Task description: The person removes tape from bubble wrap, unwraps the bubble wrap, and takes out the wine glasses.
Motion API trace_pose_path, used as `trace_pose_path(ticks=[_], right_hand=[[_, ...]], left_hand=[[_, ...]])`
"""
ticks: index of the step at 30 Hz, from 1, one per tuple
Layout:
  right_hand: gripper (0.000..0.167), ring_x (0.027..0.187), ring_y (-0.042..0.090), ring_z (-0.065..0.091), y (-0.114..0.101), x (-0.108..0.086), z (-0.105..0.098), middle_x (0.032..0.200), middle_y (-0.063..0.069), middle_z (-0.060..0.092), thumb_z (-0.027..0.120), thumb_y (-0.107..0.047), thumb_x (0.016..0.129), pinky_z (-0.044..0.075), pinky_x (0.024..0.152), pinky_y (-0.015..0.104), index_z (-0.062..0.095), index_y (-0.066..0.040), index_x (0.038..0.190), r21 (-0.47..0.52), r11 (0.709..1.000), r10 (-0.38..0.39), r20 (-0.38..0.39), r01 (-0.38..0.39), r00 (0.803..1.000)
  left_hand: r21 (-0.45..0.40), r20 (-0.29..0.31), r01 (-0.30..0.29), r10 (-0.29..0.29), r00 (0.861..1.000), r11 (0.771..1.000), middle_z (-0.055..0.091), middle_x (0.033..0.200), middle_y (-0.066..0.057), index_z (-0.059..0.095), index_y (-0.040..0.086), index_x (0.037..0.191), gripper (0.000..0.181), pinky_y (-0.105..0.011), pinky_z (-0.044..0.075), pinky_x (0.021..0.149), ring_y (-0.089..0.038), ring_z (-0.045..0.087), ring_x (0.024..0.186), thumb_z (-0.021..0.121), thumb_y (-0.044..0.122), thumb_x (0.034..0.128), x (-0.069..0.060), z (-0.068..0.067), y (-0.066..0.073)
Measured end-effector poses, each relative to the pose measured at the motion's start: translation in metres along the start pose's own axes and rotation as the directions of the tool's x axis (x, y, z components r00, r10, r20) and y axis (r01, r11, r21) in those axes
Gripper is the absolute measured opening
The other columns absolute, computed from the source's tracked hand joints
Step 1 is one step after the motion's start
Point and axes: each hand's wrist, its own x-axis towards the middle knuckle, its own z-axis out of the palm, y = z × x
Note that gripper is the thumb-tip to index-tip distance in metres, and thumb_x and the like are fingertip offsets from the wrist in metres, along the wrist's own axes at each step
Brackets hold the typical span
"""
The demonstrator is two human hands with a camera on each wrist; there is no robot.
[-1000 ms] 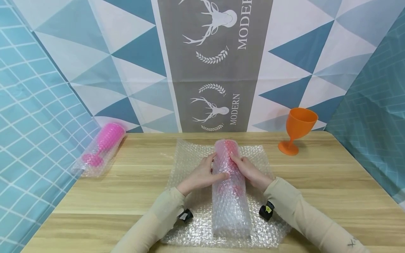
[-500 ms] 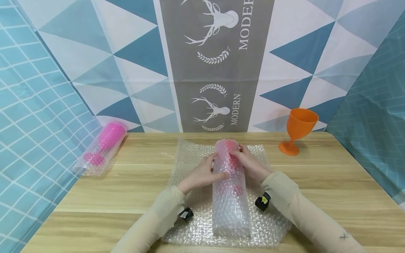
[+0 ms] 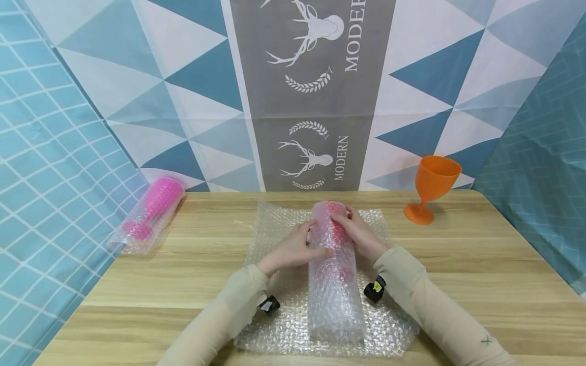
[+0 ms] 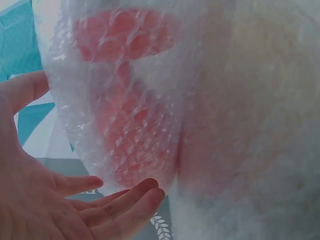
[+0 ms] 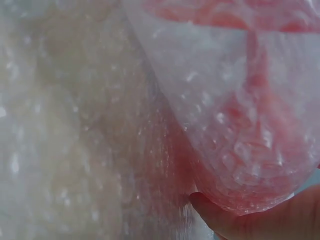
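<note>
Bubble-wrap roll (image 3: 336, 310) lies right between my hands, on a flat bubble-wrap sheet (image 3: 383, 320) on the wood-grain table (image 3: 485, 274). Long axis runs near to far, near end slightly to the right. Red goblet (image 4: 132, 132) shows through the wrap: bowl at the far end, foot toward me.

Both hands are on the far half; the near end sticks out toward me, no hand on it. My left hand (image 3: 290, 249) is spread, thumb across the top, fingers along the left flank. My right hand (image 3: 363, 239) grips the far end from the right, thumb on top, other fingers down the side, partly hidden. Right thumb sits closer to the far end than the left one. Can't tell if the wrap's loose edge is tucked under.

Other stuff: pink goblet (image 3: 161, 198) in its own bubble wrap, lying far left. Orange goblet (image 3: 437, 178), bare, upright, far right.

Writing: backdrop (image 3: 261, 81) has "MODERN" running bottom to top beside a deer head and laurel sprigs; upper copy is cut by the frame, only "MODER" reads. Pen mark like an X on my right sleeve (image 3: 453, 320). Yellow patch on the right wrist camera (image 3: 374, 291), too small to read. No brand that I can make out on the goblets.
</note>
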Motion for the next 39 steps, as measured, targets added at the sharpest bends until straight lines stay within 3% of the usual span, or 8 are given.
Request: trace_pose_path(ticks=[8, 17, 21, 31, 39], right_hand=[[0.072, 0.123, 0.034, 0.038, 0.001, 0.002, 0.002, 0.142, 0.019, 0.025, 0.053, -0.029, 0.089, 0.04, 0.098, 0.044, 0.011, -0.005, 0.143, -0.003, 1.0, 0.0, -0.031, 0.0, 1.0], [0.072, 0.12, 0.033, 0.039, 0.002, 0.003, 0.004, 0.14, 0.019, 0.027, 0.054, -0.026, 0.088, 0.04, 0.098, 0.043, 0.013, -0.006, 0.143, 0.011, 1.0, -0.004, -0.05, 0.004, 0.999], [0.071, 0.12, 0.033, 0.039, 0.002, 0.002, 0.004, 0.141, 0.02, 0.025, 0.054, -0.024, 0.088, 0.04, 0.098, 0.043, 0.012, -0.005, 0.143, 0.02, 1.0, -0.001, -0.058, 0.002, 0.998], [0.073, 0.124, 0.036, 0.036, 0.002, 0.005, 0.004, 0.145, 0.023, 0.02, 0.055, -0.021, 0.089, 0.037, 0.101, 0.043, 0.011, -0.001, 0.144, 0.009, 1.0, 0.0, -0.081, 0.001, 0.997], [0.071, 0.118, 0.031, 0.04, 0.002, 0.007, 0.005, 0.14, 0.021, 0.027, 0.057, -0.018, 0.086, 0.038, 0.1, 0.042, 0.017, -0.002, 0.143, 0.01, 1.0, -0.008, -0.095, 0.009, 0.995]], left_hand=[[0.077, -0.041, 0.061, -0.058, 0.997, 0.995, 0.036, 0.139, -0.018, 0.032, 0.008, 0.139, 0.085, -0.051, 0.042, 0.093, -0.034, 0.045, 0.119, 0.063, 0.053, 0.074, 0.005, -0.008, 0.007], [0.022, -0.069, 0.024, -0.023, 0.997, 0.999, 0.036, 0.141, -0.018, 0.031, 0.004, 0.139, 0.081, -0.052, 0.039, 0.096, -0.034, 0.039, 0.125, 0.062, 0.047, 0.0774, 0.023, -0.013, 0.007], [0.047, -0.11, 0.012, -0.007, 0.994, 0.999, 0.039, 0.139, -0.017, 0.033, 0.004, 0.138, 0.08, -0.052, 0.04, 0.095, -0.033, 0.041, 0.124, 0.06, 0.05, 0.0783, 0.035, -0.016, 0.008], [0.062, -0.224, 0.057, -0.042, 0.974, 0.996, 0.033, 0.144, -0.012, 0.027, 0.011, 0.142, 0.09, -0.054, 0.033, 0.1, -0.031, 0.035, 0.129, 0.06, 0.06, 0.0738, 0.056, -0.015, 0.017], [0.152, -0.296, 0.025, 0.021, 0.955, 0.988, 0.042, 0.137, -0.012, 0.044, 0.012, 0.133, 0.071, -0.051, 0.037, 0.097, -0.03, 0.043, 0.122, 0.063, 0.051, 0.077, 0.067, -0.009, 0.022]])
